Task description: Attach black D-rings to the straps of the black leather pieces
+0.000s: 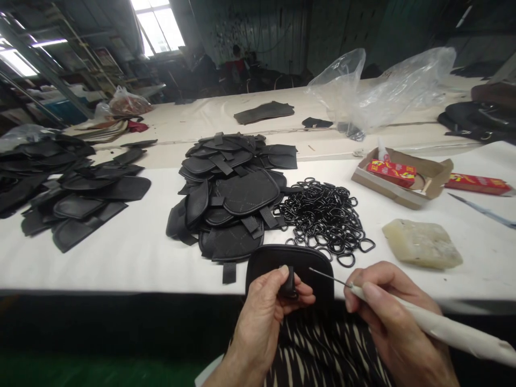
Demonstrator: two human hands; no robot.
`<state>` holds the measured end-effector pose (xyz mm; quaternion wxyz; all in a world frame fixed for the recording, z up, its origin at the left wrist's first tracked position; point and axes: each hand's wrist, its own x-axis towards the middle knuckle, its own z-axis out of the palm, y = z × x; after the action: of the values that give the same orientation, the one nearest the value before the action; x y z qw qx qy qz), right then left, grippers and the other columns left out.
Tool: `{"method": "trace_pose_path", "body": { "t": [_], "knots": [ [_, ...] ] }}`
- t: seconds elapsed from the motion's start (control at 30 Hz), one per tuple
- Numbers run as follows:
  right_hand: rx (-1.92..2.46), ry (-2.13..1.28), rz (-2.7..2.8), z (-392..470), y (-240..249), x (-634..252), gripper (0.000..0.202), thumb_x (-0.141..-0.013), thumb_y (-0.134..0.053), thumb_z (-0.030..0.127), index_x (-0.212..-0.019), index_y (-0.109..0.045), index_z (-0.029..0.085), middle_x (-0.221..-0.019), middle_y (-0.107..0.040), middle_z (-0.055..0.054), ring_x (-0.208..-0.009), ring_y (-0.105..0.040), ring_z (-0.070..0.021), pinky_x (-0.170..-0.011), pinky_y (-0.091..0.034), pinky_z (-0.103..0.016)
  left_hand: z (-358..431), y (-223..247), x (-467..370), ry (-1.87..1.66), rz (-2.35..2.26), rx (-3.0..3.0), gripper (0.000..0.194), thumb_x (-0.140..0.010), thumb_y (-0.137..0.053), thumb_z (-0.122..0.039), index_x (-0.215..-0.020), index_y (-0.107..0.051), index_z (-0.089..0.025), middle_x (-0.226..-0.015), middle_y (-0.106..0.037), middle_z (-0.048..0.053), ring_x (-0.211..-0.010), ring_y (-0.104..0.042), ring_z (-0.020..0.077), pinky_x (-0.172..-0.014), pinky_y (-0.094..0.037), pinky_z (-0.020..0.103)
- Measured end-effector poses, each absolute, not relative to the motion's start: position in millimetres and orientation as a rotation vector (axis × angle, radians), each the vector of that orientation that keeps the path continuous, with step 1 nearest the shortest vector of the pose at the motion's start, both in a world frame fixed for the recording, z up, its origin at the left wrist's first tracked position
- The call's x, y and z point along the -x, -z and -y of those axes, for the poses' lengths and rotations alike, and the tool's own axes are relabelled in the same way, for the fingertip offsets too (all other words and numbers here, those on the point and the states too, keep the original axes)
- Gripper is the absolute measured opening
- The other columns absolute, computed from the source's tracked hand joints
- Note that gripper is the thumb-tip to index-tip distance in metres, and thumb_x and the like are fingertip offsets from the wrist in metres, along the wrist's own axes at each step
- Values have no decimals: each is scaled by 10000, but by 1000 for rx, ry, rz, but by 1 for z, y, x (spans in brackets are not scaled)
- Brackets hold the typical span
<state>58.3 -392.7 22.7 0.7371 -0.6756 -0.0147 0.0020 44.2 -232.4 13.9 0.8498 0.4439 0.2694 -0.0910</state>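
Observation:
My left hand (266, 301) is closed, its thumb and fingers pinching a folded black leather strap (287, 285). Behind it, a rounded black leather piece (290, 258) with a piped edge stands at the table's front edge; whether the strap is joined to it is hidden by my fingers. In my right hand (397, 317) is an awl (455, 329) with a thick whitish handle. Its thin metal tip points left toward the strap, apart from it. Just beyond my hands lies a heap of black D-rings (326, 217).
Stacked black leather pieces (234, 199) with webbing tabs lie left of the rings, more leather pieces (84, 199) farther left. At right are a yellowish block (421, 244), a cardboard tray (395, 188) with a red box (391, 172), and a blade (484, 209). Clear plastic bags (382, 91) stand behind.

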Motion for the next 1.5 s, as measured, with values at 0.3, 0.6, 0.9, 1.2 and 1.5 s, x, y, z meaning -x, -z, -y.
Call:
{"method": "trace_pose_path", "body": {
  "t": [0.3,0.6,0.9,1.2,1.5],
  "knots": [
    [1491,74,62,384,-20,-55,202,-803,-587,340,-661,-567,197,-600,-565,-10,-577,-522,-132,-512,-419,-216,236,-15,-45,162,-587,-922,248,-774,-622,-324,-702,-650,-88,-646,-685,82,-597,-641,182,-641,-520,301],
    [1714,269,27,360,-10,-42,147,-788,-618,364,-812,-609,219,-694,-670,-15,-644,-630,-163,-550,-504,-236,236,-12,-44,143,-542,-893,250,-776,-631,-332,-677,-663,-104,-630,-676,59,-591,-622,164,-644,-512,296],
    [2073,844,825,344,7,-61,149,-838,-538,164,-954,-631,159,-903,-729,-115,-664,-708,-192,-552,-569,-237,239,-6,-39,-6,-717,-848,178,-680,-736,-287,-655,-628,-148,-645,-614,-17,-616,-556,103,-582,-455,194],
    [2232,1021,1069,344,5,-56,111,-831,-551,159,-904,-622,116,-873,-714,-201,-499,-656,-173,-433,-487,-250,232,-7,-38,190,-468,-912,289,-757,-657,-369,-617,-570,-132,-553,-475,-32,-505,-391,64,-481,-317,175],
    [2197,1013,1153,346,8,-55,110,-823,-576,151,-923,-613,125,-927,-686,-244,-498,-652,-166,-423,-467,-239,234,-4,-36,145,-471,-987,344,-723,-662,-449,-611,-601,-129,-549,-535,3,-534,-482,116,-522,-360,218]
  ]
}}
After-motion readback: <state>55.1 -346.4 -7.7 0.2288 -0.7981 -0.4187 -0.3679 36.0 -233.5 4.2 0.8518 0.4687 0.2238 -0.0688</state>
